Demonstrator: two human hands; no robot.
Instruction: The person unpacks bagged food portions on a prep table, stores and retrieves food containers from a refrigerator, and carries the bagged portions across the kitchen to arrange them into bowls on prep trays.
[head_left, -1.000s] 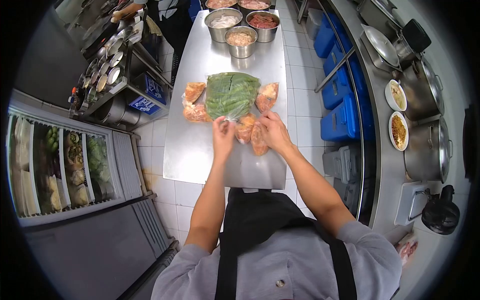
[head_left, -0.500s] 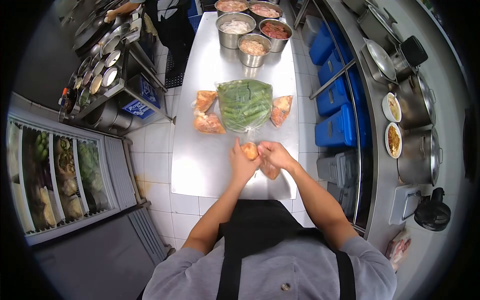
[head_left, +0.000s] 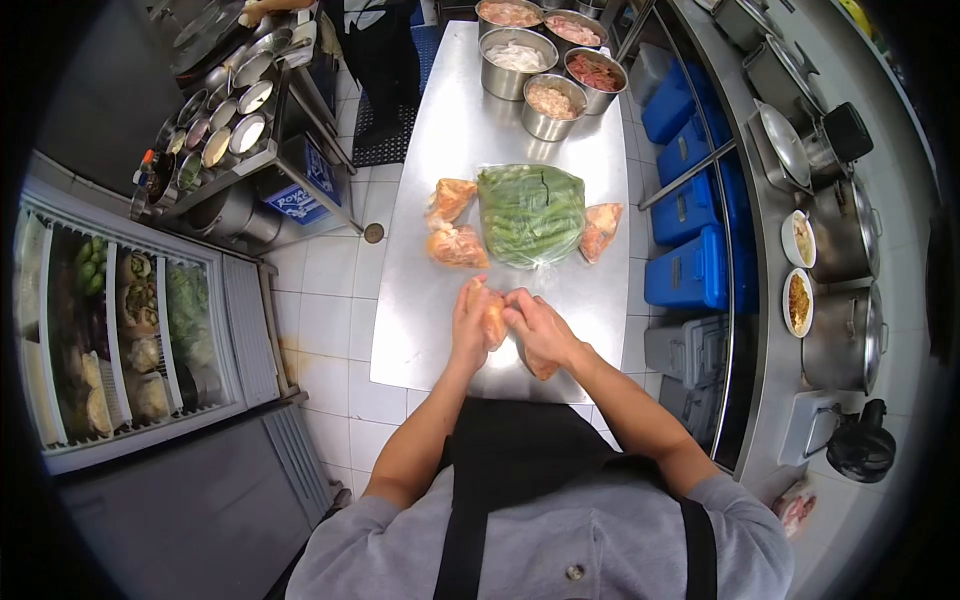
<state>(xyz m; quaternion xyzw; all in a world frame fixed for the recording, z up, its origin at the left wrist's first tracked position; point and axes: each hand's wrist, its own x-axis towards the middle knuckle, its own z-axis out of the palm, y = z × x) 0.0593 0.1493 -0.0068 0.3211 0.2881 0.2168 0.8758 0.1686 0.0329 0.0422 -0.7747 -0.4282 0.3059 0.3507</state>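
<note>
Both my hands are closed over the near part of the steel table [head_left: 412,330]. My left hand [head_left: 470,325] wraps the left side of a small clear bag of orange food [head_left: 495,323]. The fingers of my right hand [head_left: 543,328] pinch at this bag's right side; the exact grip is partly hidden. Under my right hand lies another small orange bag [head_left: 541,368], mostly covered. Just beyond my hands rests a large clear bag of long green vegetables [head_left: 532,216]. Two orange bags, an upper one [head_left: 455,197] and a lower one [head_left: 458,247], lie left of it, and one orange bag [head_left: 600,232] lies right.
Several steel pots of raw meat, one a pot of pale pieces [head_left: 552,104], stand at the table's far end. Blue bins [head_left: 688,268] sit under the right counter, which holds bowls [head_left: 798,302] and pots. A glass-topped fridge [head_left: 140,340] is left. Another person [head_left: 378,70] stands far left.
The table and its contents appear farther right as the view has shifted. Between my hands, the orange bag now looks longer and more upright, and my right fingers have moved over its side.
</note>
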